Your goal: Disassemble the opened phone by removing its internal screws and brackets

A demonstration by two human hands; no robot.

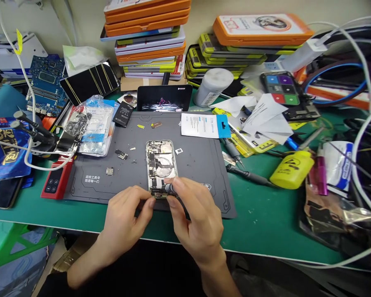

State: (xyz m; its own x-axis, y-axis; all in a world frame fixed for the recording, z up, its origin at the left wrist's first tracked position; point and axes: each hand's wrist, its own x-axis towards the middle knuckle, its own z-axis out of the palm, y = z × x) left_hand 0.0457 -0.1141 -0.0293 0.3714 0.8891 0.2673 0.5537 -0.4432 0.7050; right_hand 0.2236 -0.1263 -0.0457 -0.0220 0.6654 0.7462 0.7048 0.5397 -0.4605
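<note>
An opened phone [161, 159] lies on the dark grey work mat [89, 187] with its inner parts bare. At its lower left corner, my left hand [123, 218] pinches the frame's edge between thumb and fingers. My right hand [200, 218] is closed around a short dark screwdriver [169, 188] over the phone's lower end; its tip is too small to make out. Just right of the phone lies a small white square frame [179, 151]. Left of it are a small metal part [109, 170] and a small dark module [121, 154].
A lit phone screen [164, 99] leans at the mat's back edge. Near it are a black battery [123, 114] and a white-and-blue packet [204, 126]. A yellow bottle [292, 169] and cables stand right; a red device [57, 179] borders the mat's left. Stacked orange boxes [146, 18] rise behind.
</note>
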